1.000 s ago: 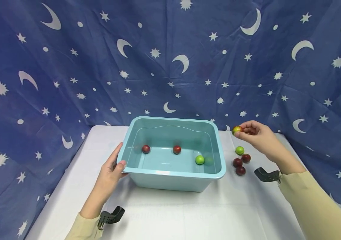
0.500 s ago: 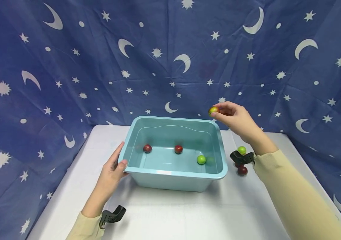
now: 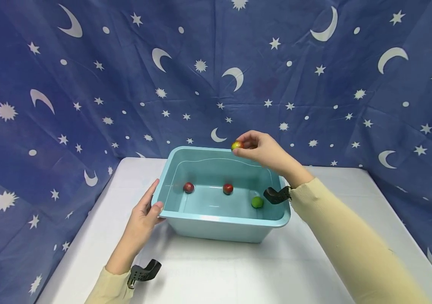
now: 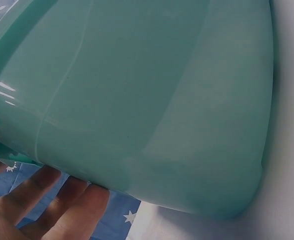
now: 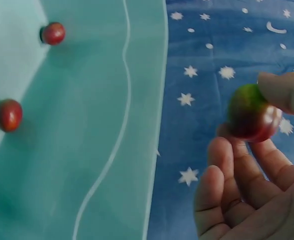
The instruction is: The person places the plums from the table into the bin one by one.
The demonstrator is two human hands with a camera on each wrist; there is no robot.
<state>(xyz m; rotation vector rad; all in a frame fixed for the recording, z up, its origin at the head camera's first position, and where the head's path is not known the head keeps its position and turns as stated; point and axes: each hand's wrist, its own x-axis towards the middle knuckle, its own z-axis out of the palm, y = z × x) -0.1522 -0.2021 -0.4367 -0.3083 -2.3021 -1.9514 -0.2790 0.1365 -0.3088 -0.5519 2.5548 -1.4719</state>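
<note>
A light-blue plastic basin stands on the table. My left hand holds its left end, thumb at the rim and fingers along the outer wall; the left wrist view shows these fingers against the wall. Over the basin's far rim, my right hand pinches a red-and-green plum-like fruit between thumb and fingertips. That fruit shows green near the thumb in the right wrist view. Inside the basin lie two dark red fruits, one at left and another in the middle, and a green fruit at right.
White cloth covers the table. Behind it hangs a blue curtain with moons and stars. The right sleeve crosses the basin's right side and hides the table area beyond it. Black wrist mounts project from both sleeves.
My right hand has carried the red-and-green fruit up and left, from beside the basin to its far rim. The loose fruits on the right are now hidden behind my arm. My left hand stays put.
</note>
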